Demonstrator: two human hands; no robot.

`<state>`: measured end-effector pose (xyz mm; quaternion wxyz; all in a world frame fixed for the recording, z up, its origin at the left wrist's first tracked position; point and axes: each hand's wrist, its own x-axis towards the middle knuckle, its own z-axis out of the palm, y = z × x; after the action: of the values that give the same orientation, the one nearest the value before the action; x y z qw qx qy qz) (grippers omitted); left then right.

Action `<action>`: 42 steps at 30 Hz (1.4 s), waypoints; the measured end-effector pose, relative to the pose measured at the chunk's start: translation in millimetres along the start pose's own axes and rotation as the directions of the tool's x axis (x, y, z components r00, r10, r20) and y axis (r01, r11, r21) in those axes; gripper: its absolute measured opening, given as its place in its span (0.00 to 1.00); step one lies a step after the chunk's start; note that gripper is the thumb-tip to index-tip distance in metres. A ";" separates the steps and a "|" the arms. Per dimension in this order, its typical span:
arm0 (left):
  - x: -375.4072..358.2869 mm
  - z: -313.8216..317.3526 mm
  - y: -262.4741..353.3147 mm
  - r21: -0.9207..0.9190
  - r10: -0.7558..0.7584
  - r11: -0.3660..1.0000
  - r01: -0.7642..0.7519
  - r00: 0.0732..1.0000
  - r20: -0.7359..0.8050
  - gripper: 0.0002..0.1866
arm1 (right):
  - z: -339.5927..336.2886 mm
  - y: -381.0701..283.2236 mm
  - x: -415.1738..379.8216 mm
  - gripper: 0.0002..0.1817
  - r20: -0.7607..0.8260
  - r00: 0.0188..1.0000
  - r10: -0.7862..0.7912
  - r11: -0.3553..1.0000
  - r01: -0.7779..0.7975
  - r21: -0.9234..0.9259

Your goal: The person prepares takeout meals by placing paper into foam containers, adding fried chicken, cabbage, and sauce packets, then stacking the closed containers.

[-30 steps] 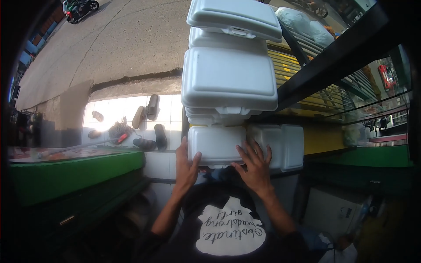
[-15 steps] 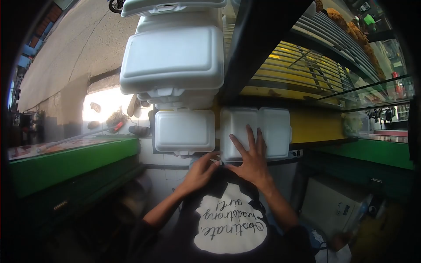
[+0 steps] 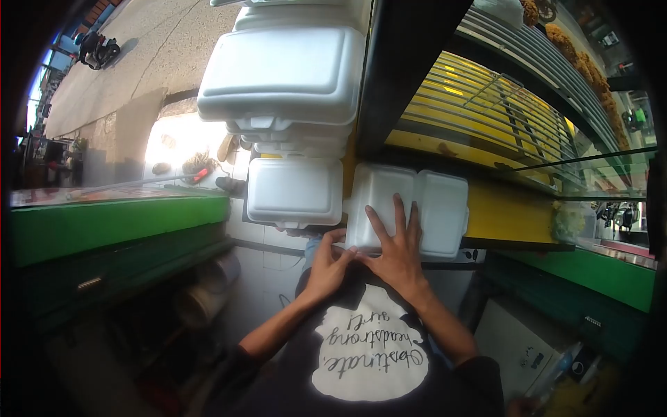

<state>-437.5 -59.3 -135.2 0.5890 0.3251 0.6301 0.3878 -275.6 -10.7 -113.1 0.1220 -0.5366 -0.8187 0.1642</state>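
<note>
A white foam food container [image 3: 381, 189] lies shut in front of me, a second white foam container [image 3: 445, 208] right against its right side. My right hand [image 3: 398, 254] rests on the lid of the first one, fingers spread wide, thumb at the front edge. At that container's front left corner, my left hand [image 3: 329, 264] is bent, its thumb and fingers closed on the edge. The fingertips' exact hold is partly hidden. To the left sits another closed foam container [image 3: 294, 189], untouched by either hand.
Behind it rises a tall stack of foam containers [image 3: 281, 73]. On the right stands a display case with metal racks [image 3: 500, 90] and fried food [image 3: 583, 62]. Green counter panels [image 3: 125, 226] flank me. A motorbike [image 3: 97, 50] is on the road beyond.
My left hand has moved up and in against the container's front left corner. My right hand stays spread on the lid. The view has shifted slightly, and a motorbike shows on the road.
</note>
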 end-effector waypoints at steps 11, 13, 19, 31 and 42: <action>0.8 -13.1 38.1 0.148 0.143 0.960 -0.240 0.867 0.478 0.27 | -7.2 20.9 -10.4 0.55 -0.195 0.976 -0.093 0.966 0.136 0.219; 1.3 -13.9 57.7 0.258 0.038 0.933 -0.252 0.780 0.625 0.36 | -0.9 27.2 -13.6 0.55 -0.279 0.956 -0.086 0.958 0.157 0.242; 20.8 -6.3 78.8 0.352 -0.026 0.844 -0.404 0.625 0.780 0.41 | 5.7 21.3 -15.5 0.53 -0.634 0.770 0.066 0.927 0.188 0.324; 6.7 26.8 88.9 0.460 -0.022 0.771 -0.442 0.703 0.711 0.42 | -67.9 46.2 -120.2 0.25 -0.928 -0.251 0.277 0.884 -0.312 0.348; 3.8 200.8 56.9 0.259 0.244 0.733 -0.629 0.598 0.764 0.22 | -58.5 92.0 -220.3 0.27 0.006 -0.411 0.911 0.281 0.634 0.720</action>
<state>-240.9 -7.0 -88.5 0.5519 0.7355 0.3399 0.1973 -89.6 -171.0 -101.5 0.8722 -0.4487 0.1819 0.0698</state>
